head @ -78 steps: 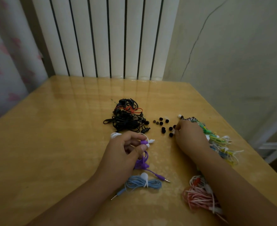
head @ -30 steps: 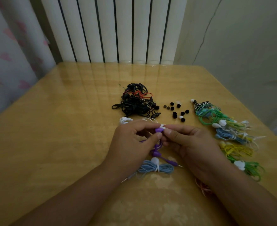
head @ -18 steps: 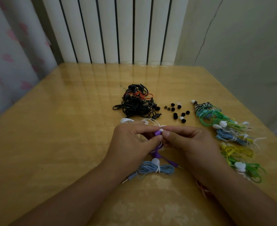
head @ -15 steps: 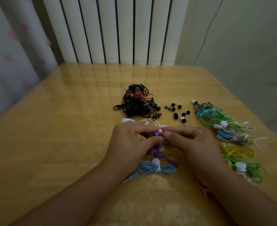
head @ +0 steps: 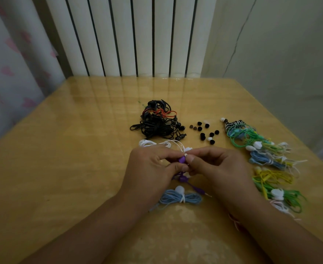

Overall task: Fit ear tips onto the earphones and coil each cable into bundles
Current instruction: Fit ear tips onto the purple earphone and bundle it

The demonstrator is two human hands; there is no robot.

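Purple earbud (head: 182,159): I pinch it in left hand (head: 153,172).
Right hand (head: 212,164): fingertips pinch something at three o'clock, presumably an ear tip, hidden.
Advice: I push squarely, twisting gently.

The purple earbud (head: 182,159) shows only as a sliver between the left hand (head: 151,174) and right hand (head: 216,168) — whether a tip sits on it cannot be told. Its cable (head: 187,182) disappears under the left palm. A pink bundle (head: 233,221) near the surface's (head: 61,149) right edge is almost wholly covered by the right forearm. Both forearms run off the bottom edge. The loose ear tips (head: 206,133) are too small to tell apart — just dark and pale dots.
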